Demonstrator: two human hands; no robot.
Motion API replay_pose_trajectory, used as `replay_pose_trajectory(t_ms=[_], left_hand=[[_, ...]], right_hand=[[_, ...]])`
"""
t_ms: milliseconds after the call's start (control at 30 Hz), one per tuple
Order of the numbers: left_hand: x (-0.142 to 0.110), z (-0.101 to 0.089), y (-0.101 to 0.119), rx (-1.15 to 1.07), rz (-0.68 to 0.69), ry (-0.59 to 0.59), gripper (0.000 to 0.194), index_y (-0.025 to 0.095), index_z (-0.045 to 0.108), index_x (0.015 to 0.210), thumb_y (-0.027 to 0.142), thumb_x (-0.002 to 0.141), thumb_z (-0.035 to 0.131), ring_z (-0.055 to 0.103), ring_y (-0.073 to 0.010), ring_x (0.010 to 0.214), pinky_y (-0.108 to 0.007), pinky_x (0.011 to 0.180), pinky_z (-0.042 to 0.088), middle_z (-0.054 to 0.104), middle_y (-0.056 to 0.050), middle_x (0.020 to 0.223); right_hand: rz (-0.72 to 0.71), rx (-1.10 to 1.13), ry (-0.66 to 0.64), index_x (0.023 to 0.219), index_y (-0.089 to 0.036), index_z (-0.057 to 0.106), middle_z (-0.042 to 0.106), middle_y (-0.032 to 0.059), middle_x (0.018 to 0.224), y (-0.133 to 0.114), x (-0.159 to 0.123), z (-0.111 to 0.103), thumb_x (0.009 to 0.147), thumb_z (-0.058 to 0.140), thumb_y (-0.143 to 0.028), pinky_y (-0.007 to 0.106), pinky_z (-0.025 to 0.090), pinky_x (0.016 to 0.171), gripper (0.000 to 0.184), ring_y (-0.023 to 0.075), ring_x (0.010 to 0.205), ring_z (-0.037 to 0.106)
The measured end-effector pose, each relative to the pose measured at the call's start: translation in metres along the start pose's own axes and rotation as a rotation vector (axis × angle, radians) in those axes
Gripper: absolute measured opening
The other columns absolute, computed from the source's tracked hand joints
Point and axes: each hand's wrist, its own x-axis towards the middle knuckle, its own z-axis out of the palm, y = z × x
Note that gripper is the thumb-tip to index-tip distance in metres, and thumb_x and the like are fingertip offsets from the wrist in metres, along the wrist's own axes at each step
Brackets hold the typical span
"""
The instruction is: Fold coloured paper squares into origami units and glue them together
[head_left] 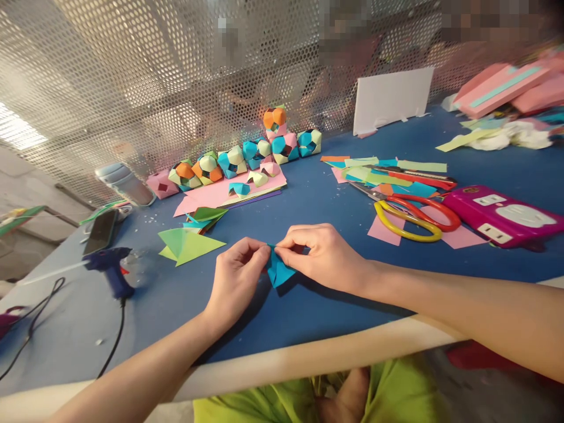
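Note:
Between my two hands is a small piece of folded blue paper (279,271), held just over the blue tabletop near its front edge. My left hand (240,276) pinches its left upper corner between thumb and fingers. On the other side, my right hand (324,255) pinches the upper right part. The fingertips cover the top of the paper, and a pointed end hangs down. Left of my hands lie folded green paper sheets (189,244). Beyond them, small curved folded pieces (258,177) rest on a pink paper sheet (202,197).
Folded multicolour paper balls (231,161) line the mesh panel (176,70). A blue glue gun (112,270), a phone (102,231) and a bottle (126,183) stand or lie left. Scissors (408,226), paper strips (396,170) and a magenta box (502,214) lie right; a white board (392,100) stands behind.

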Motion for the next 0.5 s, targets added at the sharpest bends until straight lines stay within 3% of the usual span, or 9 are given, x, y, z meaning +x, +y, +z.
replay_pose_trajectory(t_ms=[200, 500], left_hand=[[0.0015, 0.0006, 0.0000, -0.112, -0.068, -0.095, 0.018, 0.014, 0.066, 0.085, 0.030, 0.075, 0.064, 0.052, -0.0105, 0.060, -0.022, 0.056, 0.043, 0.063, 0.000, 0.069], [0.0023, -0.0019, -0.0040, -0.029, -0.028, -0.100, 0.025, 0.016, 0.064, 0.074, 0.039, 0.081, 0.060, 0.048, -0.0102, 0.058, -0.021, 0.056, 0.041, 0.056, 0.003, 0.062]], right_hand=[[0.144, 0.073, 0.007, 0.064, -0.013, 0.065, 0.060, -0.0013, 0.059, 0.0029, 0.0018, -0.0003, 0.079, 0.059, -0.013, 0.018, 0.039, 0.054, 0.016, 0.0076, 0.055, 0.051], [0.144, 0.077, 0.005, 0.062, -0.014, 0.064, 0.060, -0.0016, 0.059, -0.0003, 0.0024, -0.0014, 0.079, 0.058, -0.012, 0.018, 0.039, 0.054, 0.017, 0.0075, 0.055, 0.050]])
